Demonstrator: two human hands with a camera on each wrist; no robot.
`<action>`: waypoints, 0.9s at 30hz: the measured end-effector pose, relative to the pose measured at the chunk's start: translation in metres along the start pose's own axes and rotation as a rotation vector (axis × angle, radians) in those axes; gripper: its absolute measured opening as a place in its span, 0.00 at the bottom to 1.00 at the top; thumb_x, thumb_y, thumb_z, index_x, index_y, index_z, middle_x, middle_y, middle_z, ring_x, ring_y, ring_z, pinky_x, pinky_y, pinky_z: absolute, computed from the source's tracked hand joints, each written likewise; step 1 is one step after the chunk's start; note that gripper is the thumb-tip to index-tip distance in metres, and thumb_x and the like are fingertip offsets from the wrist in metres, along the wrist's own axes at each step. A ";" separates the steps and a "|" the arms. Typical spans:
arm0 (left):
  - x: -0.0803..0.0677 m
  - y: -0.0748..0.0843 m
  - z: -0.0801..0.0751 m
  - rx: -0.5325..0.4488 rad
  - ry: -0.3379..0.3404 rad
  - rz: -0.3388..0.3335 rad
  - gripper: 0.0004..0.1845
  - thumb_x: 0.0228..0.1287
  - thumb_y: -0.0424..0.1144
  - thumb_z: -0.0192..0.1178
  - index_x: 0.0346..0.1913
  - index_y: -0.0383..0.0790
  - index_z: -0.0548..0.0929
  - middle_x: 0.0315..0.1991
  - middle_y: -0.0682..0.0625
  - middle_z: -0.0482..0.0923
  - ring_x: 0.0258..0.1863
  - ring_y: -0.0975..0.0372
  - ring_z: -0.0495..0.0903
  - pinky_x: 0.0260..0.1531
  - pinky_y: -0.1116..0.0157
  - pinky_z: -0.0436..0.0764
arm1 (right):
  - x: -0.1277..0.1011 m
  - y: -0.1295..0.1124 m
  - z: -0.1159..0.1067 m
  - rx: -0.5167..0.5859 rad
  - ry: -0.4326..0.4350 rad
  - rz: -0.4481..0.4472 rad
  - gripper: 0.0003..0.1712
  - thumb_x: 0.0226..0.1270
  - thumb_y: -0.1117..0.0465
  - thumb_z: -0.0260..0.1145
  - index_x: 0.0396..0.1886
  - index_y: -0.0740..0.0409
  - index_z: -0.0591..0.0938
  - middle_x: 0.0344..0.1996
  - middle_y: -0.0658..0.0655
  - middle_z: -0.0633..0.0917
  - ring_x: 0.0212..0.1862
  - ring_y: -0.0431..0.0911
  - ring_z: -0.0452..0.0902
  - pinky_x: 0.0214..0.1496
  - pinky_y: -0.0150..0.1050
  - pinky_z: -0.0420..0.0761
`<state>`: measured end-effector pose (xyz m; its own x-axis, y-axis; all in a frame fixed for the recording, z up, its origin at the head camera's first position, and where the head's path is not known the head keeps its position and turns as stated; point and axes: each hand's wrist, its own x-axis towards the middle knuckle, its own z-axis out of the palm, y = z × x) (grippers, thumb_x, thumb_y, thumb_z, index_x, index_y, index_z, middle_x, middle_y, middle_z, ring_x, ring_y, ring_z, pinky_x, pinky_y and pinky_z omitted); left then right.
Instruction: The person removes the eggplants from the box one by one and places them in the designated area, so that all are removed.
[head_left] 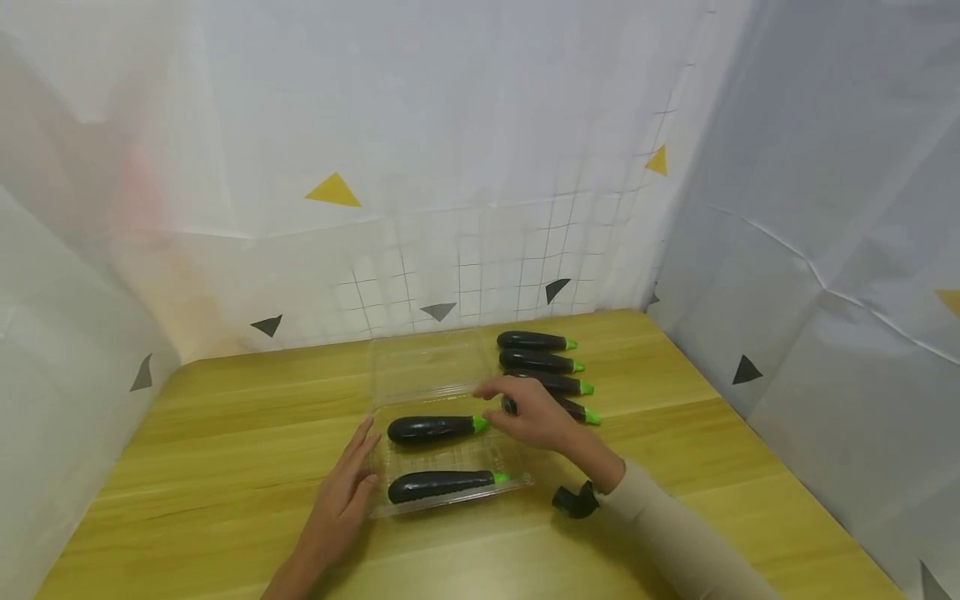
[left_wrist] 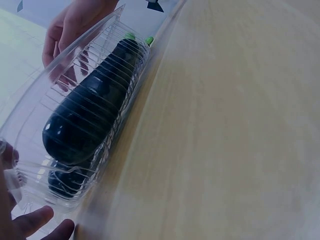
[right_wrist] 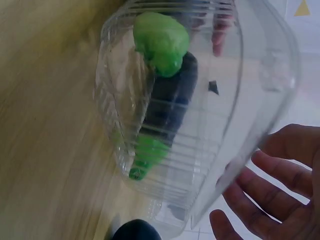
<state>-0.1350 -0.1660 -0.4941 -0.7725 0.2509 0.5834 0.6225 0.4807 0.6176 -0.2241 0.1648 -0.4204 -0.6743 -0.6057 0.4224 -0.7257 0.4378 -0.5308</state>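
Observation:
A clear plastic clamshell box [head_left: 512, 472] lies open on the wooden table, its lid [head_left: 427, 367] folded back. Two dark eggplants with green caps lie in its tray, one at the back [head_left: 431, 429] and one at the front [head_left: 442, 485]. My left hand [head_left: 347, 487] lies flat on the table, straight fingers against the box's left side. My right hand [head_left: 521, 414] hovers over the box's right edge, holding nothing. In the right wrist view its loosely bent fingers [right_wrist: 270, 190] are beside the clear wall [right_wrist: 240, 100], with a green cap [right_wrist: 160, 42] inside. The left wrist view shows an eggplant [left_wrist: 87, 115] through the ribbed plastic.
Several more eggplants [head_left: 534, 341] lie in a row just right of the box, the nearest [head_left: 581, 411] partly under my right hand. White sheeting walls stand behind and on both sides of the table [head_left: 225, 417].

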 end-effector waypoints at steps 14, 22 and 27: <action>0.001 -0.001 0.001 0.006 0.001 -0.003 0.31 0.66 0.18 0.55 0.73 0.24 0.69 0.79 0.35 0.58 0.74 0.40 0.60 0.72 0.76 0.51 | 0.009 -0.001 0.015 0.007 -0.054 0.004 0.17 0.70 0.67 0.71 0.57 0.65 0.85 0.53 0.57 0.88 0.53 0.52 0.84 0.52 0.55 0.85; 0.000 -0.001 0.001 -0.003 0.003 0.003 0.31 0.67 0.18 0.55 0.73 0.23 0.68 0.79 0.34 0.58 0.74 0.40 0.60 0.72 0.77 0.51 | 0.014 -0.001 0.023 -0.020 -0.078 -0.018 0.18 0.69 0.68 0.72 0.57 0.64 0.84 0.52 0.58 0.88 0.52 0.52 0.84 0.52 0.52 0.85; 0.000 -0.001 0.001 0.002 0.006 0.007 0.30 0.67 0.18 0.55 0.73 0.23 0.69 0.79 0.34 0.58 0.74 0.40 0.60 0.72 0.76 0.51 | 0.018 -0.001 0.030 -0.048 -0.108 -0.012 0.19 0.69 0.67 0.73 0.58 0.63 0.84 0.53 0.57 0.87 0.53 0.49 0.84 0.53 0.46 0.85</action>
<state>-0.1361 -0.1659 -0.4953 -0.7675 0.2492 0.5907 0.6274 0.4810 0.6123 -0.2318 0.1339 -0.4342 -0.6487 -0.6781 0.3454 -0.7411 0.4599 -0.4891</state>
